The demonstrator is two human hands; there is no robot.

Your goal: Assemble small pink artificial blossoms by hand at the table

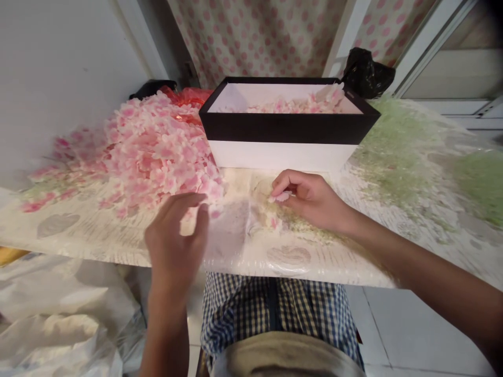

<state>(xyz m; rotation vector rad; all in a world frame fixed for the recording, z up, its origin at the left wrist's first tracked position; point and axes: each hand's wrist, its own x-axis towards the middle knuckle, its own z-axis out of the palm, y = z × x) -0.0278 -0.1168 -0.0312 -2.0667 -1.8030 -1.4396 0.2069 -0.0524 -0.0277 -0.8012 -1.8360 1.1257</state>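
My right hand (312, 199) pinches a small pale pink artificial flower (282, 196) between thumb and fingers, just above the table in front of the box. Beneath that hand lie small pale green sprigs (310, 229) and another pink-and-white flower (274, 222). My left hand (176, 230), slightly blurred, hovers at the front right edge of a large heap of pink artificial flowers (153, 146). Its thumb and forefinger curve toward each other with a small gap, and nothing shows between them. Behind both hands stands a white box with a black rim (283, 128), holding more pink flowers (298, 104).
Light green artificial sprigs (396, 152) spread over the right side of the patterned tablecloth (231, 251). Behind the box sits a black plastic bag (367, 73), and red plastic (192, 97) lies behind the pink heap. White sacks (58, 324) are on the floor at the left.
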